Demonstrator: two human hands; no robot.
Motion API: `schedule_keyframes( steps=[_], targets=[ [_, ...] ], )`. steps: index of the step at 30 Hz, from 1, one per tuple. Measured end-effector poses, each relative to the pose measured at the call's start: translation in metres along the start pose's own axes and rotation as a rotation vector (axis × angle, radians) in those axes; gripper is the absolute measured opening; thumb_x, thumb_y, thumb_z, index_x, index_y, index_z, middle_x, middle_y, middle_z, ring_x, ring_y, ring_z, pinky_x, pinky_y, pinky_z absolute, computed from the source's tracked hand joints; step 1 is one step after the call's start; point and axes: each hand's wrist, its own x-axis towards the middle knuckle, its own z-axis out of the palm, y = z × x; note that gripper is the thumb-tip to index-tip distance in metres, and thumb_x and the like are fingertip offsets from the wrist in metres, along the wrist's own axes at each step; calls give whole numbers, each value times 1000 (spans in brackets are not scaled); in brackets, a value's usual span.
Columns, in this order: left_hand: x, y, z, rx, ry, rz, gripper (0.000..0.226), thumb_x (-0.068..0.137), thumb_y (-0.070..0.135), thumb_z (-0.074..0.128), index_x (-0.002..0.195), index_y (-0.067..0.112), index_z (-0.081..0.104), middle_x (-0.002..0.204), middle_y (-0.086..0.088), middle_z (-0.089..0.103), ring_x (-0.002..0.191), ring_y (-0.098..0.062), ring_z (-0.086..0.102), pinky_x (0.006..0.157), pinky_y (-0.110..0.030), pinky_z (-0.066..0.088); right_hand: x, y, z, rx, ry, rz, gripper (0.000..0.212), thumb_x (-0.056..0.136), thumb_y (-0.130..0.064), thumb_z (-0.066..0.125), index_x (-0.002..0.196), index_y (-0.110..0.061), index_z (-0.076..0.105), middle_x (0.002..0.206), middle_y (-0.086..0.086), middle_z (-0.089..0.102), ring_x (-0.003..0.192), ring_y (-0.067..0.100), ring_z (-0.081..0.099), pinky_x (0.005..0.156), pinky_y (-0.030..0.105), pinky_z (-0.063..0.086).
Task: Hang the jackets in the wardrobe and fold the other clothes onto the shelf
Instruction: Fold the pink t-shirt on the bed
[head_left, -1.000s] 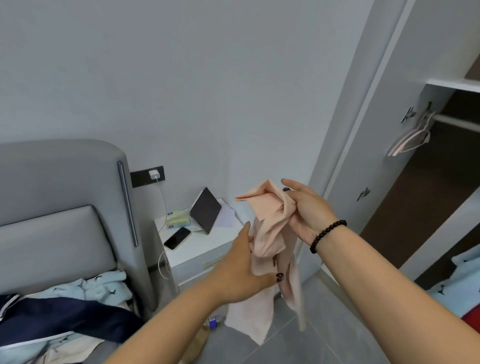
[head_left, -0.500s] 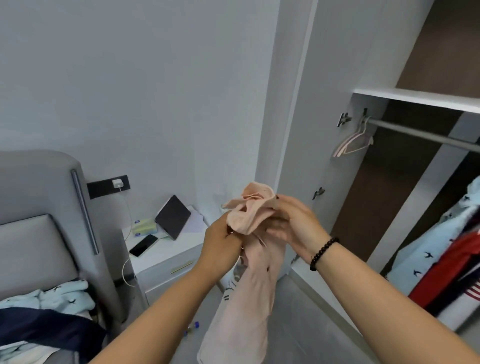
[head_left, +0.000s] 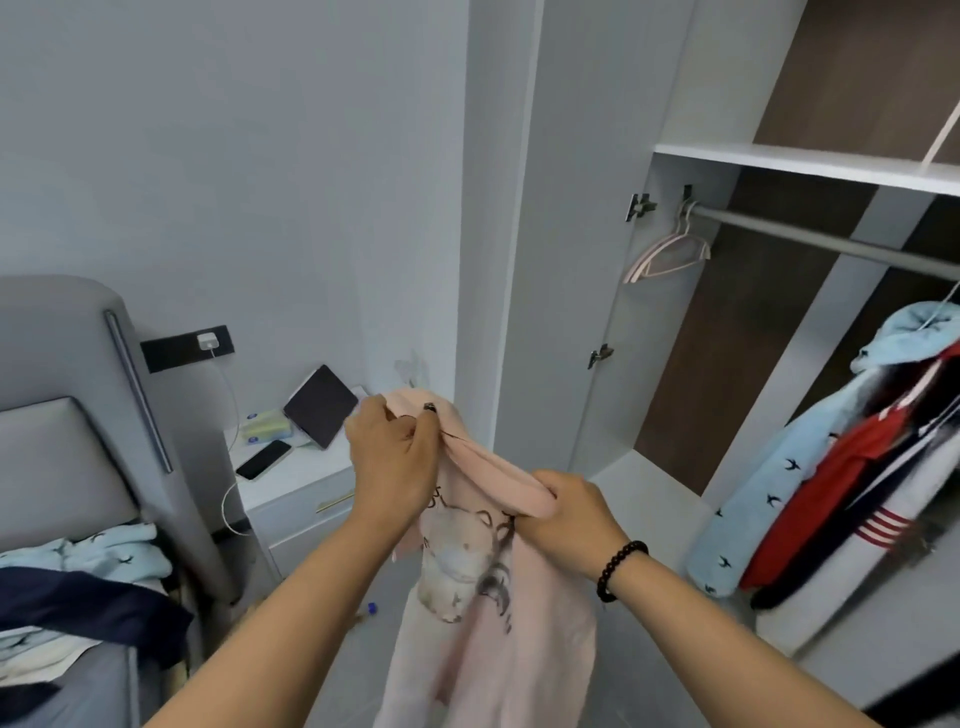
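- Two hands grip one pink shirt in front of the person's chest, their fingers curled tight into the bunched fabric at its top.
- The left hand sits higher and pinches the cloth between thumb and bent fingers; a dark-painted nail shows against the pink.
- The right hand sits lower and to the right, fist closed around a rolled fold of the same fabric, with a black bead bracelet on the wrist.
- Below both hands the shirt hangs free toward the grey floor, a printed animal figure facing the camera.
- To the right stands the open wardrobe, with a white shelf above a grey rail.
- An empty pink hanger hangs at the rail's left end; further right hang a light blue garment and a red one.
- To the left, a white nightstand carries a phone and a propped tablet.
- On the bed at far left lie light blue and navy clothes in a heap.
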Motion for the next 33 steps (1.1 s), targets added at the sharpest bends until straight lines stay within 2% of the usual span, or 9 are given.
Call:
schedule_keyframes(
  steps=[3, 7, 13, 17, 19, 22, 26, 29, 33],
  targets=[
    [-2, -16, -6, 125, 39, 56, 53, 95, 17, 53, 43, 11, 55, 140, -10, 43, 131, -25, 26, 106, -31, 17, 5, 8, -14, -69, 89, -35, 22, 72, -16, 65, 57, -19, 48, 56, -8, 48, 54, 1, 44, 51, 12, 36],
    [-7, -28, -25, 186, 30, 145, 52, 91, 33, 43, 42, 19, 52, 157, -6, 26, 145, -20, 10, 117, -44, 8, 10, 0, -23, -153, 239, -95, 27, 75, -22, 68, 59, -19, 46, 64, -7, 47, 62, 6, 43, 55, 14, 32],
    [-6, -39, -80, 175, 199, 48, 33, 95, 17, 49, 64, 27, 46, 107, -3, 44, 102, -24, 35, 94, -36, 25, 18, -39, -27, -154, 410, -235, 42, 71, -13, 74, 59, -22, 34, 58, -9, 38, 56, 5, 37, 49, 18, 21],
    [7, -58, -124, 157, 195, 6, 26, 96, 20, 43, 100, 5, 64, 128, -2, 50, 126, -24, 37, 109, -37, 27, 25, -67, -2, -58, 377, -254, 17, 73, -2, 65, 69, -6, 48, 63, 3, 49, 58, 13, 40, 48, 20, 25],
    [8, -61, -145, 69, 184, -30, 32, 96, 18, 38, 90, 4, 65, 107, -8, 63, 104, -27, 53, 92, -39, 41, 29, -82, 9, -12, 382, -260, 10, 73, 2, 59, 71, -3, 50, 66, 7, 53, 60, 16, 41, 48, 21, 29],
    [1, -66, -175, -41, 243, -46, 44, 99, 22, 40, 57, 13, 49, 59, 6, 51, 63, -18, 48, 60, -30, 38, 32, -105, 21, 43, 380, -325, 27, 73, 5, 56, 64, -16, 43, 60, -3, 47, 55, 9, 38, 48, 13, 32],
    [-10, -72, -217, 177, 117, 177, 14, 89, 29, 66, 76, 28, 60, 87, 15, 59, 80, 7, 52, 66, -4, 34, 45, -129, 25, 45, 294, -335, 15, 77, -5, 60, 69, -16, 53, 66, -4, 53, 60, 8, 45, 52, 6, 35],
    [-17, -83, -250, 337, -11, 232, 36, 76, 25, 80, 92, 34, 49, 95, 16, 52, 82, 7, 50, 67, -5, 35, 57, -141, 29, 28, 159, -317, 33, 79, -16, 67, 56, -14, 43, 52, -4, 43, 53, 14, 35, 45, 17, 31],
    [-31, -91, -295, 381, 95, 110, 62, 82, 13, 73, 127, 25, 31, 95, 3, 53, 79, -10, 59, 66, -23, 44, 61, -160, 39, 105, 45, -282, 42, 82, -22, 69, 51, -20, 40, 50, -8, 40, 53, 13, 34, 47, 23, 24]
  ],
)
